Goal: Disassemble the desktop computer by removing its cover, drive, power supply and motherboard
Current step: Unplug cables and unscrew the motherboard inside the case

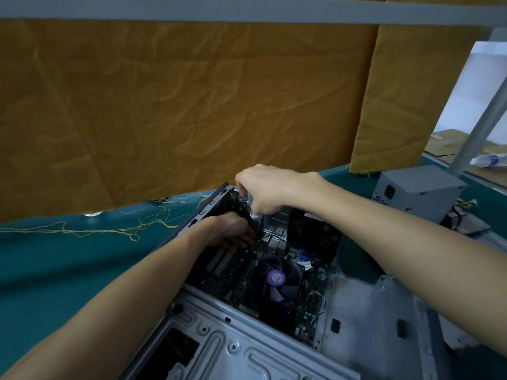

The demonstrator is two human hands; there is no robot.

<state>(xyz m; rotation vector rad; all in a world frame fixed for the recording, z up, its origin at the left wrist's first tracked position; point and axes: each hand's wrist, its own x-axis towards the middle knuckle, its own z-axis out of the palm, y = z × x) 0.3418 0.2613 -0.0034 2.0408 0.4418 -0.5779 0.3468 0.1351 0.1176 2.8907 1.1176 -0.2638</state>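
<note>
An open grey desktop case (365, 319) lies on the teal table, its cover off. Inside sits the green motherboard (244, 281) with a black CPU fan (277, 281) bearing a purple sticker. My right hand (263, 187) is above the case's far corner, closed around a clear-handled screwdriver (253, 211) that points down into the case. My left hand (233, 231) reaches into the far left of the case, fingers resting by the board near the screwdriver tip. The tip itself is hidden. A grey power supply (417, 193) stands outside the case at the right.
A wrinkled ochre cloth (178, 105) hangs behind the teal table (55, 270), with loose yellow threads (115, 229) on the surface. A grey metal post (480, 127) rises at the right. Cardboard and a plastic bottle (488, 160) lie beyond it.
</note>
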